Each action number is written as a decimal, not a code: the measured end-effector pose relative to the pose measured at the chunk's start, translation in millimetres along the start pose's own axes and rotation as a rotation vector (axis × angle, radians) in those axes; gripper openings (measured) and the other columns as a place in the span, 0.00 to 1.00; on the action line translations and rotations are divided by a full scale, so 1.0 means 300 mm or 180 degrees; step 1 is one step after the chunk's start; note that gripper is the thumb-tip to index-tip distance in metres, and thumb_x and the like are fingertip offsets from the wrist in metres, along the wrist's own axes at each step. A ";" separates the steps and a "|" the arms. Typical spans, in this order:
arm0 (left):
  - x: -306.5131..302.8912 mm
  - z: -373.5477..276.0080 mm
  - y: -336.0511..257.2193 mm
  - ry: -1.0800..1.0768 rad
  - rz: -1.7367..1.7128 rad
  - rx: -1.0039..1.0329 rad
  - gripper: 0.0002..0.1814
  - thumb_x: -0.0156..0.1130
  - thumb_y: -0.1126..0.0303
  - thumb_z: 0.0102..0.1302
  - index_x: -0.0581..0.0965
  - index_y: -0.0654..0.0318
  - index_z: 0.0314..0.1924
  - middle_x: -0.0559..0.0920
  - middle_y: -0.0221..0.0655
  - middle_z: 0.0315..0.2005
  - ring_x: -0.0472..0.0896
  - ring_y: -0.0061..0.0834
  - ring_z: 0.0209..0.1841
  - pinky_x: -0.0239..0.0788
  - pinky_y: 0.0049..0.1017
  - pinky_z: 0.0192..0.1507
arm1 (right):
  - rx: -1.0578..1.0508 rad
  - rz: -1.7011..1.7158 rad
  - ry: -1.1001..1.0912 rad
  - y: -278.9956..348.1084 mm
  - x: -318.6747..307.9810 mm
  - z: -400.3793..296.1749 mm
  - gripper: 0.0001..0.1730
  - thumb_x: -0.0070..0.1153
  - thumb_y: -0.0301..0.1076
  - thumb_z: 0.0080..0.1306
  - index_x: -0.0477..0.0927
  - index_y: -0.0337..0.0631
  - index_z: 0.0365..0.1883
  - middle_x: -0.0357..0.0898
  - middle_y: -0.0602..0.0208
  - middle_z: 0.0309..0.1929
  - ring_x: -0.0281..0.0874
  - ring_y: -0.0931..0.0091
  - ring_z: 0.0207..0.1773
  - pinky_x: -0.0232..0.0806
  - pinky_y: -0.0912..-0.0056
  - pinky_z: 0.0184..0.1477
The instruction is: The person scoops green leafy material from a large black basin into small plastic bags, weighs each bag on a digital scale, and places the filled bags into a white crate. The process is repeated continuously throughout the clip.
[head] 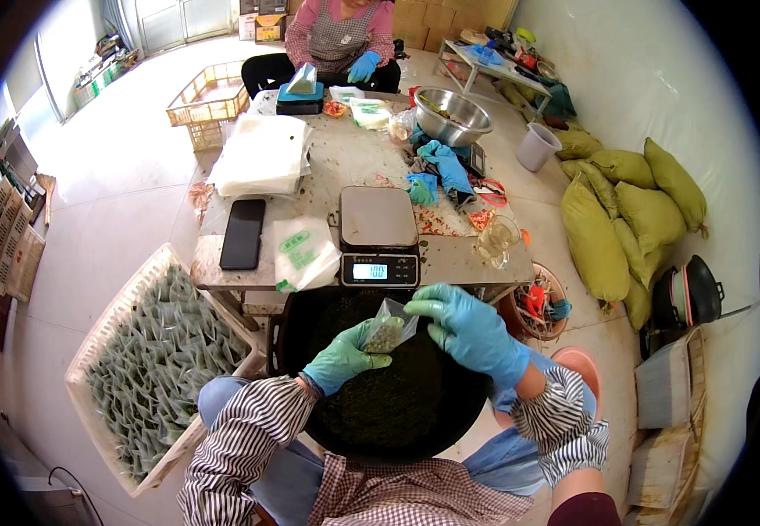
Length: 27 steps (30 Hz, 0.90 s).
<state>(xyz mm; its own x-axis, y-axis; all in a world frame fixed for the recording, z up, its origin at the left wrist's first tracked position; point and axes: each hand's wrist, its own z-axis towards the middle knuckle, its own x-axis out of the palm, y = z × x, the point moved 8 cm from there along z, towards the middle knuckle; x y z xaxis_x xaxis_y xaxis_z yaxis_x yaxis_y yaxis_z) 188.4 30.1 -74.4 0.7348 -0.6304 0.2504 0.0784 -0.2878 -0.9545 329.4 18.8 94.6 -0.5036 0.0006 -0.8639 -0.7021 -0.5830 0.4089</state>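
My left hand (347,355), in a blue-green glove, grips a small clear plastic bag (385,335) with pale green granular material in its lower part. The gloved fingers of my right hand (475,332) are at the bag's upper right edge and appear to pinch it. Both hands are above a large black tub (317,430) of dark green loose material (386,401). Just beyond them, a digital scale (378,220) with a lit display sits at the table's near edge, its metal pan bare. A stack of printed plastic bags (304,253) lies left of the scale.
A cream plastic crate (76,388) of filled bags (163,368) stands at left. On the table (347,158) are a phone (243,235), a steel bowl (453,118) and a glass cup (499,238). A co-worker (340,39) sits opposite. Green sacks (593,240) lie at right.
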 end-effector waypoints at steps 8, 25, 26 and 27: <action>0.089 -0.062 0.006 0.0217 -0.0250 0.0483 0.53 0.80 0.67 0.58 0.59 0.60 0.78 0.70 0.34 0.71 0.70 0.30 0.71 0.62 0.33 0.75 | 0.0556 0.0262 0.2013 0.019 0.256 -0.112 0.26 0.64 0.41 0.66 0.80 0.60 0.64 0.86 0.63 0.50 0.86 0.61 0.48 0.78 0.56 0.49; -0.010 -0.285 -0.228 -0.1059 0.2279 0.1260 0.28 0.80 0.66 0.50 0.81 0.60 0.52 0.82 0.33 0.44 0.81 0.35 0.47 0.73 0.35 0.53 | -0.0657 -0.1189 0.0248 0.293 0.241 0.045 0.05 0.65 0.32 0.61 0.80 0.49 0.27 0.71 0.66 0.27 0.78 0.63 0.30 0.65 0.58 0.27; -0.024 -0.346 -0.284 -0.1805 0.2962 0.1843 0.20 0.77 0.66 0.48 0.84 0.58 0.43 0.81 0.34 0.41 0.80 0.41 0.44 0.71 0.39 0.48 | -0.0711 -0.1371 0.0200 0.338 0.251 0.048 0.04 0.66 0.32 0.61 0.81 0.48 0.30 0.74 0.67 0.30 0.79 0.63 0.31 0.67 0.59 0.28; -0.025 -0.413 -0.361 -0.2137 0.3495 0.1917 0.14 0.74 0.65 0.52 0.85 0.56 0.39 0.81 0.31 0.40 0.79 0.39 0.42 0.71 0.39 0.47 | -0.0740 -0.1562 0.0145 0.389 0.261 0.063 0.03 0.66 0.31 0.61 0.83 0.47 0.32 0.77 0.67 0.32 0.80 0.63 0.32 0.69 0.60 0.30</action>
<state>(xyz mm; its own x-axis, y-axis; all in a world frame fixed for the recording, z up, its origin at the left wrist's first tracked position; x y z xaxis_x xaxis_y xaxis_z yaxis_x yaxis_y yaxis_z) 91.0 -23.3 47.1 0.7710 0.1765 -0.6118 -0.5869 0.5697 -0.5753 198.5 -33.6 80.2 -0.1187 0.2856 -0.9510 -0.7169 -0.6873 -0.1170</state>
